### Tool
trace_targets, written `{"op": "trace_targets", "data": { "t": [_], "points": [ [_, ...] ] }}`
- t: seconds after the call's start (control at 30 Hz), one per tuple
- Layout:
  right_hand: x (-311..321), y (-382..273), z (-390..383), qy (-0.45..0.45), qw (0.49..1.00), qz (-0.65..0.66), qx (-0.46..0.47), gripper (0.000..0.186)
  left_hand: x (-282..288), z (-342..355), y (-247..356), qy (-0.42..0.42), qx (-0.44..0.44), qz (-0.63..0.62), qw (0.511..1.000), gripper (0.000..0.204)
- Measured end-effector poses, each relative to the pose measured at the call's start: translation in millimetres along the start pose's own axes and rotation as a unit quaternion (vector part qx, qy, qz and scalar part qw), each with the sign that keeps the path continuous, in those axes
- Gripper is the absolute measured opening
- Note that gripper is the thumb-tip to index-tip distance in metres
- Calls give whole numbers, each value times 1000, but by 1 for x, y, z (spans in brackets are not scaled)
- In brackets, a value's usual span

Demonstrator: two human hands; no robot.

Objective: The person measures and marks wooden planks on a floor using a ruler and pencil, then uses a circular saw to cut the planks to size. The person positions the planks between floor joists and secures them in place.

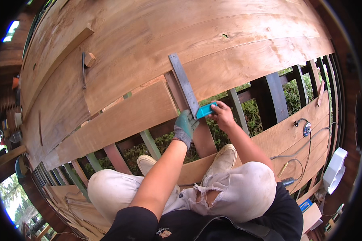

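A try square (184,85) with a grey metal blade and a teal handle lies across the gap beside a cut plank end, its blade reaching onto the wooden decking (149,44). My right hand (223,115), bare, pinches the right end of the handle between thumb and fingers. At the corner where blade meets handle, my left hand (184,125), in a grey-green glove, is closed around the square; some of its fingers are hidden. Just left of the blade, a loose board (128,108) rests over the joists, its right end close to my left hand.
Open gaps between joists (150,143) show greenery below. A power tool with a round disc (307,128) and its cable lie on boards at the right. A white plastic piece (334,170) stands at the right edge. A wood offcut (90,59) and a long batten (64,54) lie on the far-left decking.
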State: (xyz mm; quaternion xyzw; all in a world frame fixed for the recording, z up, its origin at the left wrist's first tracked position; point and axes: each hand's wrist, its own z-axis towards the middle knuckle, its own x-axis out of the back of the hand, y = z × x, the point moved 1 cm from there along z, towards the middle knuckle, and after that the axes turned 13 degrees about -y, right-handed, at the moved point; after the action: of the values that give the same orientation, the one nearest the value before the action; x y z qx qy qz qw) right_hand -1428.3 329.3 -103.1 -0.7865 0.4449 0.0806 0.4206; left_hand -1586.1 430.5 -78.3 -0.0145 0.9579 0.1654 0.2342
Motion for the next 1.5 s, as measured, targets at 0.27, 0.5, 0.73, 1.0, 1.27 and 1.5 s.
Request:
{"op": "trace_targets", "data": {
  "t": [0.27,0.5,0.73,1.0,1.27,1.5],
  "points": [
    [-13,-7,20,39,999,-25,28,18,-9,-5,5,68,26,137,988,37],
    [-13,-9,22,43,998,-50,23,14,-11,-7,-5,22,42,61,997,34],
    [-18,-9,20,34,999,-38,17,12,-15,0,-5,35,14,90,995,33],
    [-20,-12,20,32,998,-44,10,15,-9,6,-7,49,6,119,992,24],
    [-21,-10,19,41,998,-38,17,16,-2,11,-7,34,1,128,991,26],
    [-16,-7,21,56,998,-25,30,20,-8,-3,-7,103,-181,500,840,32]
  ]
}}
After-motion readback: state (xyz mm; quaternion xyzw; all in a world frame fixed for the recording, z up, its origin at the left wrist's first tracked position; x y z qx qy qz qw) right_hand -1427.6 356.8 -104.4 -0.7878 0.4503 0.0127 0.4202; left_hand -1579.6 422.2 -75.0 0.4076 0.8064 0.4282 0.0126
